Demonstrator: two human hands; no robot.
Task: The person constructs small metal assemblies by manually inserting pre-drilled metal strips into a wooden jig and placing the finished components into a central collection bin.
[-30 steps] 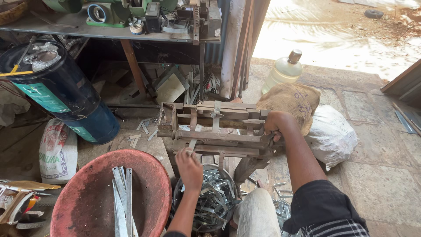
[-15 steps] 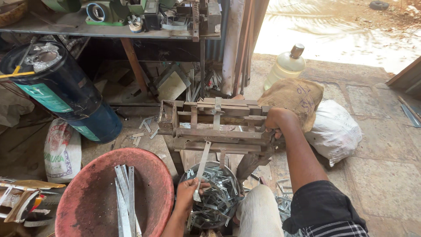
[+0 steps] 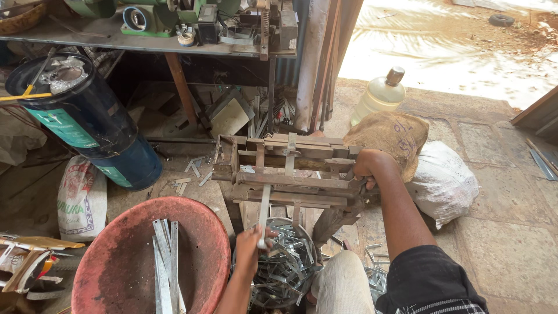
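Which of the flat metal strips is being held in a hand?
The upright strip pinched by the left hand, reaching into the press; the others lie loose in the red basin.

Dusty stone floor (image 3: 511, 232) carries everything: the wooden jig (image 3: 288, 174) stands on it, gripped at its right end, with a red basin (image 3: 116, 273) of metal strips left of the lower grip and a pan of bent metal pieces (image 3: 288, 267) right beside it. Burlap sack (image 3: 389, 136), white bag (image 3: 444, 180) and plastic jug (image 3: 381, 93) lie just beyond the upper grip. Blue drums (image 3: 87, 125) and a printed sack (image 3: 81, 197) sit well left of both.
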